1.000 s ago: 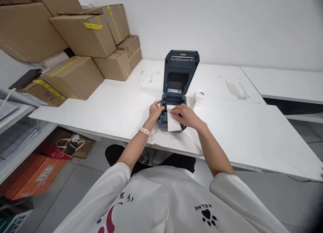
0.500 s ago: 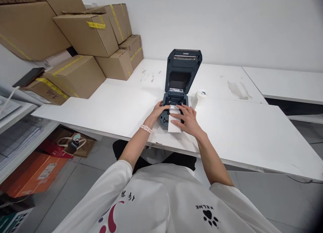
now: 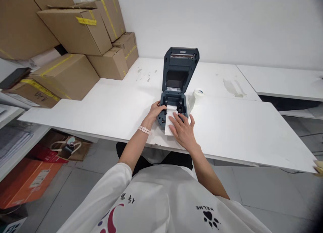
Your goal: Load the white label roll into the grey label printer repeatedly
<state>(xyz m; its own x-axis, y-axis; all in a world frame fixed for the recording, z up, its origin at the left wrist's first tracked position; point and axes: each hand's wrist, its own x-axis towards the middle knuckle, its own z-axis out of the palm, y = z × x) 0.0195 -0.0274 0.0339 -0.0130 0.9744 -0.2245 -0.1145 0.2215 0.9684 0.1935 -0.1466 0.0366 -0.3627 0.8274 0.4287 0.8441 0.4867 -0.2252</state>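
A dark grey label printer (image 3: 161, 118) stands on the white table with its lid (image 3: 180, 71) raised. White label paper (image 3: 169, 127) runs out of the printer's bay and hangs over its front edge. At the printer's left side, my left hand (image 3: 154, 112) grips the edge, its thumb reaching inside beside the paper. My right hand (image 3: 183, 130) lies over the paper with fingers spread, the fingertips resting on the strip. Just right of the printer is a roll of white labels (image 3: 199, 93) with a loose tail.
Stacked cardboard boxes (image 3: 73, 31) with yellow tape fill the table's left end against the wall. A white shelf (image 3: 27, 149) with papers stands at the lower left, near an orange box (image 3: 30, 182) on the floor. A second white table (image 3: 282, 80) adjoins at the right.
My right hand has slid toward me along the paper and its fingers have spread flatter. The left hand keeps its place at the printer's side. The camera view has shifted slightly.
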